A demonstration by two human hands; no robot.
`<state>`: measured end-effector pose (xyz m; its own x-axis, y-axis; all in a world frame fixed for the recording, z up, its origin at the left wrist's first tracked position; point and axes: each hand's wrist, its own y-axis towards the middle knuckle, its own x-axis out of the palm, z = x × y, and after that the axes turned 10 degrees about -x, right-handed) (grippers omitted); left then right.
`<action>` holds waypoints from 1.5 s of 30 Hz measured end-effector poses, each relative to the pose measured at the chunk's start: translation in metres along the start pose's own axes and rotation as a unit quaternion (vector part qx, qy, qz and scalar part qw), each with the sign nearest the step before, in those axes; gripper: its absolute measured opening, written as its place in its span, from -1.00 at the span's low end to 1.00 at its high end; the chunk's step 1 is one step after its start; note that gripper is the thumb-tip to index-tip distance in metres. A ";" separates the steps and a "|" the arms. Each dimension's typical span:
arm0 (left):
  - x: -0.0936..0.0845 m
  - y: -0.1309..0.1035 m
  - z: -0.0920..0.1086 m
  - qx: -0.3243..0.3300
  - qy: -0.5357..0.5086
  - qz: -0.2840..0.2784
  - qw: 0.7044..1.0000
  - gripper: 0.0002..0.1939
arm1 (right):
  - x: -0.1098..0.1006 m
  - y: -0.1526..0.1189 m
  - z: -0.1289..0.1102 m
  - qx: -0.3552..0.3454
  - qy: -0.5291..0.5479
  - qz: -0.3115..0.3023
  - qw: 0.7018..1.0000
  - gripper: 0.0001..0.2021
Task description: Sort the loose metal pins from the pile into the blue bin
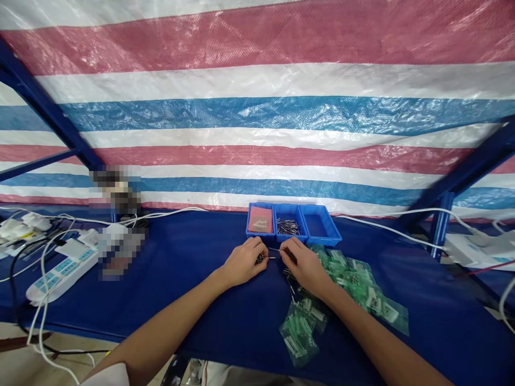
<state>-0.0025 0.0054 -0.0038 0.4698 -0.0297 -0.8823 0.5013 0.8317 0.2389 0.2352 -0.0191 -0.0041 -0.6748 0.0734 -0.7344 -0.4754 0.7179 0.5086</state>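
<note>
My left hand (244,261) is closed around a small bunch of thin, dark metal pins (259,258), and one pale tip sticks out past the fingers. My right hand (304,266) faces it a short way off, its fingers pinched at the end of a thin metal pin (274,249) that spans the gap. Too small to make out is the pins' exact kind. Loose dark pins (290,283) lie on the table beneath and beside the right hand. Small green-tinted plastic bags (298,335) with white pieces inside spread around the right forearm.
Behind the hands stand joined blue bins: one with a pink pad and small bag (260,221), one with metal pins (287,226), and a third bin (321,224). A power strip (64,271) with cables lies left. A striped tarp (257,118) hangs behind the blue table (181,246).
</note>
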 end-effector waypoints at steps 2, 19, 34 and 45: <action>0.000 0.000 0.000 0.003 0.001 0.000 1.000 -0.98 | -0.002 0.000 0.001 0.014 0.003 0.026 1.000 -0.85; -0.004 -0.001 -0.001 0.032 0.008 -0.024 0.999 -0.71 | -0.006 0.003 -0.002 0.070 0.040 0.078 0.994 -0.85; -0.007 0.000 0.001 0.086 -0.025 -0.050 0.995 -0.70 | -0.007 0.004 -0.001 0.075 0.021 0.092 0.993 -0.85; -0.006 0.000 0.003 0.078 0.027 0.000 0.997 -0.85 | -0.009 0.003 0.000 0.078 0.017 0.099 0.992 -0.86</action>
<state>-0.0034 0.0042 0.0025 0.4317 0.0044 -0.9020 0.6100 0.7352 0.2956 0.2399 -0.0182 0.0041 -0.7662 0.2022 -0.6099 -0.2404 0.7901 0.5639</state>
